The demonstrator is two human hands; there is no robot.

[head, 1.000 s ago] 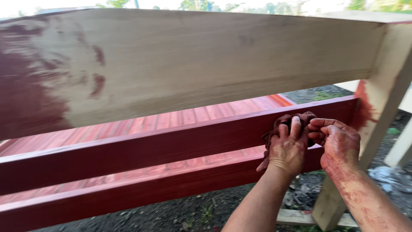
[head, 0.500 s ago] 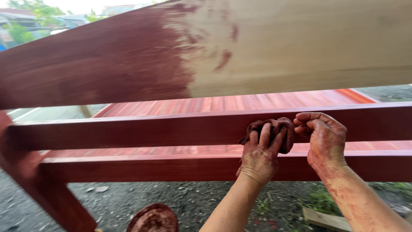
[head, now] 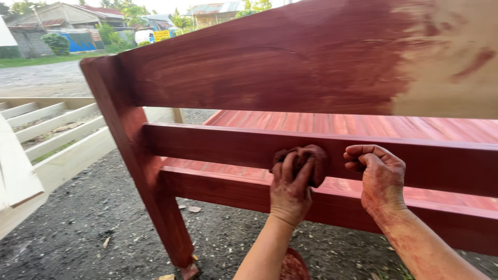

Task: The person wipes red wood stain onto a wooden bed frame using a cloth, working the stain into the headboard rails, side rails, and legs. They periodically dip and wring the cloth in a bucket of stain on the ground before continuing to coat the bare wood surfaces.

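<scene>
A wooden bed headboard [head: 270,72] stands in front of me, stained dark red on the left and bare pale wood at the far right. My left hand [head: 290,189] presses a red-stained rag [head: 306,161] against the middle rail [head: 207,148]. My right hand [head: 381,176], smeared with red stain, is curled beside it on the same rail, fingers closed, holding nothing that I can see. The lower rail [head: 218,189] and the left leg [head: 150,176] are stained red too.
An unstained pale wooden frame with slats [head: 46,135] lies at the left on dark gravel ground [head: 88,228]. Red-stained slats [head: 353,124] show behind the rails. A round red object [head: 293,267] sits below my left arm. Houses and trees stand far behind.
My view and both hands have shifted left along the rail; the stained left leg and the pale frame have come into sight. The rag stays under my left hand.
</scene>
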